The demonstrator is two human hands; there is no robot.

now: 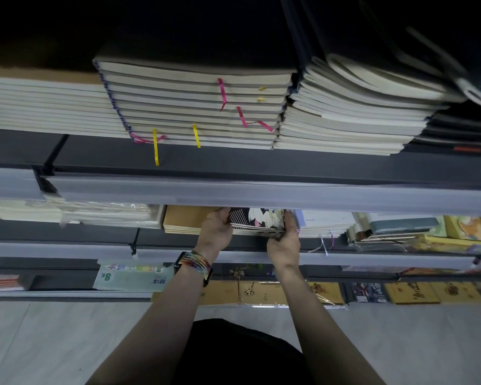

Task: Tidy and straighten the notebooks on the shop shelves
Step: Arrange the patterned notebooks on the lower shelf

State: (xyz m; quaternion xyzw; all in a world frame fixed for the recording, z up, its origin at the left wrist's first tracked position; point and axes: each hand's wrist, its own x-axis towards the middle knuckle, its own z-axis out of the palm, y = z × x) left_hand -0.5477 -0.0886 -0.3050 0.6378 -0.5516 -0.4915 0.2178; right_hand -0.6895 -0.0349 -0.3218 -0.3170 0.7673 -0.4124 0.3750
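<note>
Low at 7 o'clock a green pad (131, 276) read "8K", while your left hand (215, 227) gripped the 9 o'clock end of the illustrated notebook stack (257, 222), lying flat on the middle shelf (109, 234) with its near edge running 9 to 3 o'clock, and your right hand (283, 240) gripped the 3 o'clock end.

The one legible mark is "8K", printed in green on the pale green pad (131, 276) on the bottom shelf (67, 294). Coloured characters beside it on the same cover are too blurred to read. Print on the gold covers (261, 293) and the striped notebooks (257, 222) is too small to tell
</note>
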